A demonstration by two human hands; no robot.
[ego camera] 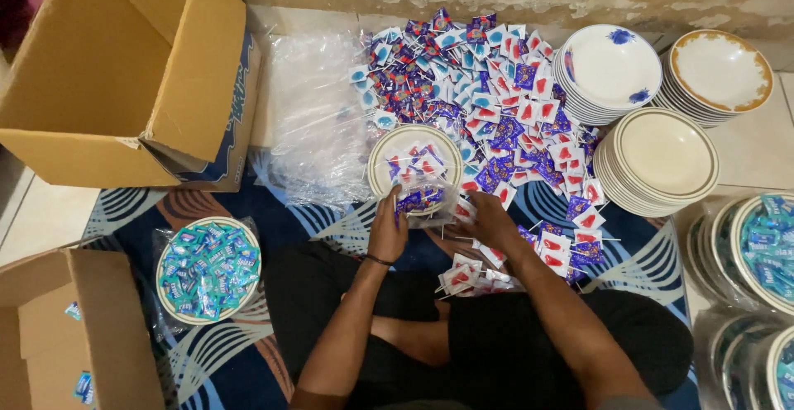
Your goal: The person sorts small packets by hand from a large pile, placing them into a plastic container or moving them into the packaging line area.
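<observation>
Left hand (387,232) and right hand (490,224) both grasp a light, slippery clear bag (423,203) of sweets at the near edge of a plate (380,162); best gripped by its loose film.

Bare arms, dark clothing

Left hand (387,232) wears a thin dark wristband; right hand (494,224) is unadorned; black trousers cover the legs.

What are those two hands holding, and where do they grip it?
Both hold a clear plastic bag at the plate of sweets: left hand at its left edge, right hand at its right.
</observation>
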